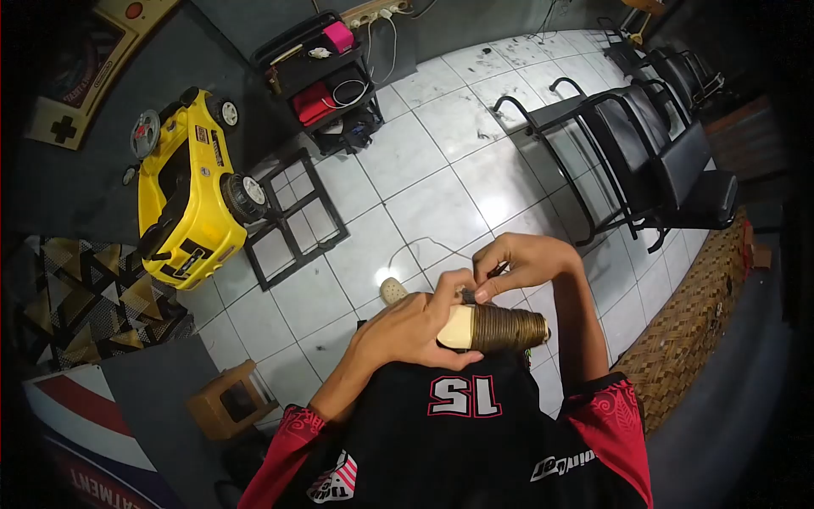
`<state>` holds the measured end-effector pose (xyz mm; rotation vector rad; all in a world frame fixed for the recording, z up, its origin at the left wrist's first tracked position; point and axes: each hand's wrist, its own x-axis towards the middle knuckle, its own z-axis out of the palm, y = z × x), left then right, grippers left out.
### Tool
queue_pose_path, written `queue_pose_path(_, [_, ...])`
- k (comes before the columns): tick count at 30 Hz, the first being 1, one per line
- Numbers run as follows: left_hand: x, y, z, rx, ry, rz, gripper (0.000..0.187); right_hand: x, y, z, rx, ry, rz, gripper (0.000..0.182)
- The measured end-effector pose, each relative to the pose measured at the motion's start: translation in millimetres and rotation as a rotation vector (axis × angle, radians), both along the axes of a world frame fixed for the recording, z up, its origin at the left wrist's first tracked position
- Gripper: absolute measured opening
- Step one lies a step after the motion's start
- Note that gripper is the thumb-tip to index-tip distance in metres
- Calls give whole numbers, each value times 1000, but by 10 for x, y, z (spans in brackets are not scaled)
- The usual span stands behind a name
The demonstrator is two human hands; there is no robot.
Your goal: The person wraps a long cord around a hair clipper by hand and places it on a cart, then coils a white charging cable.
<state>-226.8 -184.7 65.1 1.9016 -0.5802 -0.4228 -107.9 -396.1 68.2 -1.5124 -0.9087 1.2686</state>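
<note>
My left hand (407,327) is wrapped round the pale end of a cream-coloured form tightly wound with brown cord (509,328), held sideways in front of my shirt. Its index finger is raised over the form, with the thumb below. Just above the winding, my right hand (527,265) has its fingertips pinched together near a small dark piece (469,296), close to the left fingers. A thin light strand (421,240) curves over the floor toward the right hand; what those fingertips hold is partly hidden.
A beige perforated shoe (393,291) shows beyond my left hand. Farther off are a yellow toy car (197,191), a black frame (297,220), a black shelf cart (318,81) and black chairs (632,144). A woven mat (691,339) lies at right, a cardboard box (222,403) at left.
</note>
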Motion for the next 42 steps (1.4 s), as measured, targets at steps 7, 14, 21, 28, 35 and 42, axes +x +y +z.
queue_pose_path(7, [11, 107, 129, 0, 20, -40, 73, -492, 265, -272, 350, -179, -555, 28])
queue_pose_path(14, [74, 188, 88, -114, 58, 112, 73, -733, 205, -503, 304, -11, -627, 32])
queue_pose_path(21, [52, 190, 188, -73, 54, 175, 76, -697, 347, -443, 329, -422, -901, 28])
queue_pose_path(28, [75, 190, 153, -163, 47, 277, 79, -817, 393, -775, 342, -482, -794, 37])
queue_pose_path(35, [62, 194, 38, -89, 159, 473, 62, -893, 417, -893, 131, -520, -868, 21])
queue_pose_path(42, [159, 278, -66, -251, 75, 704, 46, -960, 497, -791, -19, -206, -1044, 12])
